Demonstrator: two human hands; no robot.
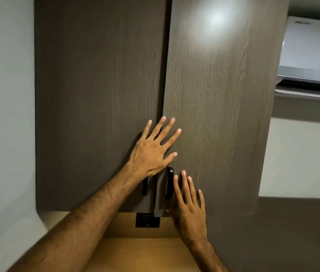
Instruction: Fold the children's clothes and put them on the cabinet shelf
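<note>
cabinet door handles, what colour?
Black, both handles, against dark brown woodgrain cabinet doors. Head view.

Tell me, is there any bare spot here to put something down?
Only the tan surface below the cabinet doors, between the forearms. It is crowded at the door seam, where the left hand, right hand and black handles cluster.

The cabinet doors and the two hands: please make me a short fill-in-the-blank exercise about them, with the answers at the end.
1. The left hand lies flat with its fingers ____ across the seam between the two cabinet doors.
2. The right hand rests on the ____ door, beside a black handle.
3. Neither hand holds any ____.
4. The air conditioner is mounted to the ____ of the cabinet.

Answers: spread; right; clothes; right
</note>
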